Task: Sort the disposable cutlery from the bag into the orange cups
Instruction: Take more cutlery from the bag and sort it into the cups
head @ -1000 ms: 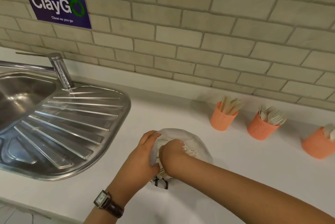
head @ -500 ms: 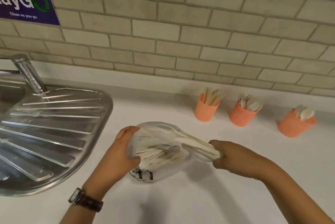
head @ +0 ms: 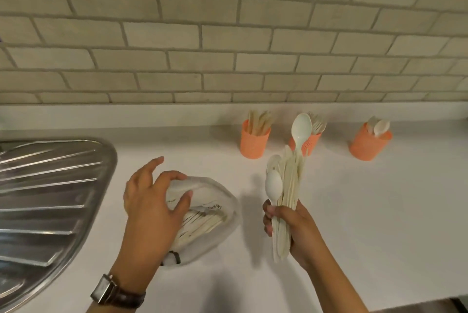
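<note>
Right grip (head: 291,229) tight around cutlery bundle (head: 288,181), left grip (head: 149,206) curled on bag (head: 217,214), white counter (head: 379,211), brick-tile wall (head: 228,34).

The left hand (head: 152,201) lies palm down, forearm reaching up from below, with a watch (head: 114,290) strapped round the wrist. Its thumb and one bent finger pinch the rim of the bag (head: 215,214), and another finger is lifted beyond them. To its right, the right hand (head: 291,226) is fisted round a bundle of cutlery (head: 286,186) that stands upright above the fist.

warm dim light, soft shadows, slight blur, wide-angle bending at edges.
</note>
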The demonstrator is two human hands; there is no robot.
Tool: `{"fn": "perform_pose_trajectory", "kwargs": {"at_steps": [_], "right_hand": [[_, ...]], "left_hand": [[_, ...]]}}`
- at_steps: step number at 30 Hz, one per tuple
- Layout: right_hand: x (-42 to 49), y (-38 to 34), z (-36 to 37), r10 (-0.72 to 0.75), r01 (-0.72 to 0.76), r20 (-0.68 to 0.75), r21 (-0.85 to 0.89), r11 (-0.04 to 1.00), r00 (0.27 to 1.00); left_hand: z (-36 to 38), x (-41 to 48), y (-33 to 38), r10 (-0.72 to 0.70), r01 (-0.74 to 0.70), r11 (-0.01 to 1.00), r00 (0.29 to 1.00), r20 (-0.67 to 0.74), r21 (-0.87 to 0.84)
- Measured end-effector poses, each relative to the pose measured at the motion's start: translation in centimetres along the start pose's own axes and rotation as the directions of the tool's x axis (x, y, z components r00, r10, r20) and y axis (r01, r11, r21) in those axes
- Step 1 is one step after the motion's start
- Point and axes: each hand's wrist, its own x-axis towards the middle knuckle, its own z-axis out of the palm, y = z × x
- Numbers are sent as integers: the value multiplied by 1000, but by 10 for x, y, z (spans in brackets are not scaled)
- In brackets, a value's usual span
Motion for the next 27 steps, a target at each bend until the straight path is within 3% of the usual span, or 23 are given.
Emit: {"fn": "perform_pose_trajectory", "kwargs": {"at_steps": [5, 8, 13, 17, 22, 27], "right_hand": [[10, -23, -32, -43, 43, -33, 8, 999, 999], [17, -38, -62, -76, 71, -56, -78, 994, 996], [32, -59, -126, -138, 112, -88, -245, 963, 987], [40, -73, -184, -99, 93, -2, -324, 941, 995], [39, -86, -242, 42, 26, 189, -343, 939, 981], [36, -95, -280, 146, -48, 259, -350, 936, 955]], "left_hand": [[45, -1, 75, 100, -65, 931, 992, 79, -360], [87, -1, 122, 87, 8, 869, 982, 169, -495], [138, 21, 205, 60, 5, 806, 994, 90, -592], [177, 45, 258, -6, 18, 781, 1000, 22, -625], [212, 63, 291, -103, 206, 762, 975, 199, -614], [223, 72, 323, -170, 303, 632, 952, 254, -714]]}}
